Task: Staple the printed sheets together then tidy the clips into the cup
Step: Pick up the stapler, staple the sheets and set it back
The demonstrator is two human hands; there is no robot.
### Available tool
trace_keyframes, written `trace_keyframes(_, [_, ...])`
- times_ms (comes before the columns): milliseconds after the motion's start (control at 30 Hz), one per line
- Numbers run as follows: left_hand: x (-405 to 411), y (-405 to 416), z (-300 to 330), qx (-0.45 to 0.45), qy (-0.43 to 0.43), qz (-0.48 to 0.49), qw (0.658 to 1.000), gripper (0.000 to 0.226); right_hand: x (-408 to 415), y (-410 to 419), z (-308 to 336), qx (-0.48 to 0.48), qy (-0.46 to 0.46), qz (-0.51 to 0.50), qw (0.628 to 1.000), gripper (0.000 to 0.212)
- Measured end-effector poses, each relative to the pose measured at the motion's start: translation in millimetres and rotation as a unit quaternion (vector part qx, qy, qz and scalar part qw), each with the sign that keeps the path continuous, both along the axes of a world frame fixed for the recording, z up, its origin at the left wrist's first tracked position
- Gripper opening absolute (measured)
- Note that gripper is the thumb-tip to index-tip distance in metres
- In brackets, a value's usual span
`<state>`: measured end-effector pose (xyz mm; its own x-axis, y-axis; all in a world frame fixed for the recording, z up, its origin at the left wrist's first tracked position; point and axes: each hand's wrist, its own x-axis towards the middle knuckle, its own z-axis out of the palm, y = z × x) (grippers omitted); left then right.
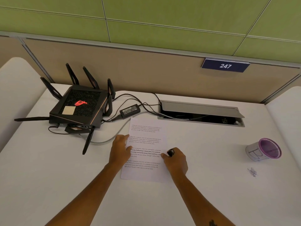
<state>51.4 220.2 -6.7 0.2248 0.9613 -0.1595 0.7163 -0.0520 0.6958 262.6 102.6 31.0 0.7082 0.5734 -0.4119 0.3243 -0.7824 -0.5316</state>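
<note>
From the head camera, I look down at a white desk [48,176] set against a tan partition with green panels above it. The printed sheets [146,144] lie in the middle of the desk, text facing up. My left hand [120,150] lies flat on their left edge, fingers [123,137] spread loose and grasping nothing. My right hand [175,160] sits at the right edge of the sheets, its fingers [164,156] curled around a small dark object [171,152] whose top pokes out above my knuckles; I cannot tell for certain what it is.

Well to the right stands the cup [263,150], white with a purple rim and tilted toward me. Nearer to me than the cup, a small heap of clips [252,172] lies loose on the desk, apart from it.

At the far left sits a black router [79,108] with raised antennas and a glowing red logo. A black power adapter [130,110] lies beside it, just beyond the top of the sheets. Cables run from there into an open cable tray [200,111] recessed in the desk. A blue sign [225,65] on the partition reads 247.
</note>
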Motion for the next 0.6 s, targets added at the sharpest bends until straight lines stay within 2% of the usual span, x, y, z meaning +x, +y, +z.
trace_keyframes(500, [0.0,0.9,-1.1,0.003,0.005,-0.007,1.0,0.051,0.3,-0.7,-0.4,-0.004,-0.014,0.021,1.0,0.027])
trace_keyframes(600, [0.0,0.3,0.5,0.005,0.006,-0.008,1.0,0.051,2.4,-1.7,-0.7,0.01,0.008,0.021,1.0,0.026])
